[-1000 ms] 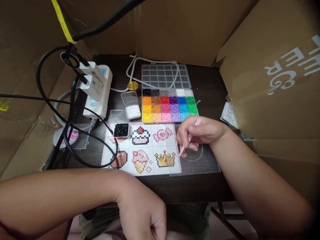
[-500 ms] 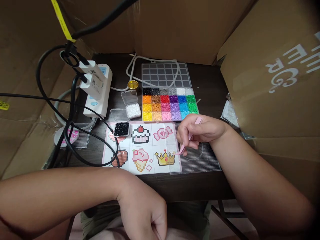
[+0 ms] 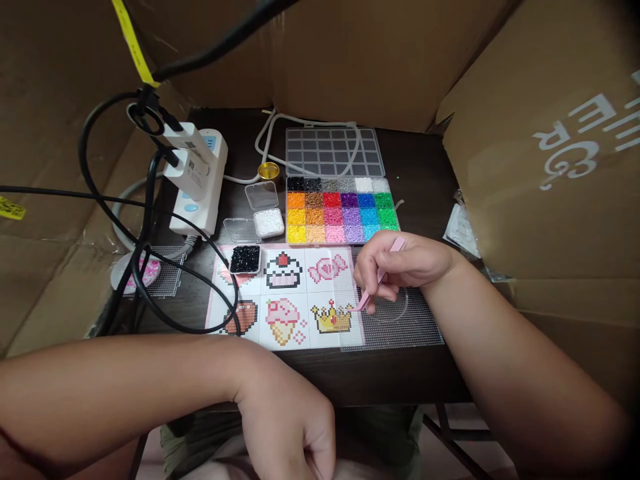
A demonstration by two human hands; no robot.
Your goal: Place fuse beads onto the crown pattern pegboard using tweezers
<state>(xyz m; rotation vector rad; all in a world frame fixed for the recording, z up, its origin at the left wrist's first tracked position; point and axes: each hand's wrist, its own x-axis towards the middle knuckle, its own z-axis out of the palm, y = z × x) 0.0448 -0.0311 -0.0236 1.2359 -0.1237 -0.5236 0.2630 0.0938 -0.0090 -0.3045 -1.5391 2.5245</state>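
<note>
My right hand (image 3: 400, 263) is closed around pink tweezers (image 3: 397, 245). Their tips point down and left, by the right side of the yellow crown picture (image 3: 331, 321). Beneath that hand lies a clear pegboard (image 3: 425, 328), overlapping the right edge of a printed pattern sheet (image 3: 303, 297). Whether a bead sits in the tips is too small to tell. My left hand (image 3: 287, 423) hangs at the table's front edge, back of the hand upward, its fingertips out of sight. Just beyond the right hand is a compartment box (image 3: 287, 223) of coloured beads.
A small box of black beads (image 3: 246, 272) rests on the sheet, with a box of white beads (image 3: 269, 236) behind it. Black cables (image 3: 190, 327) loop over the sheet's left side from a white power strip (image 3: 213, 193). Cardboard walls (image 3: 350, 60) surround the table.
The view has shifted slightly, so everything sits a little further right and lower. Both hands hold nearly the same pose, and the tweezers stay by the crown picture.
</note>
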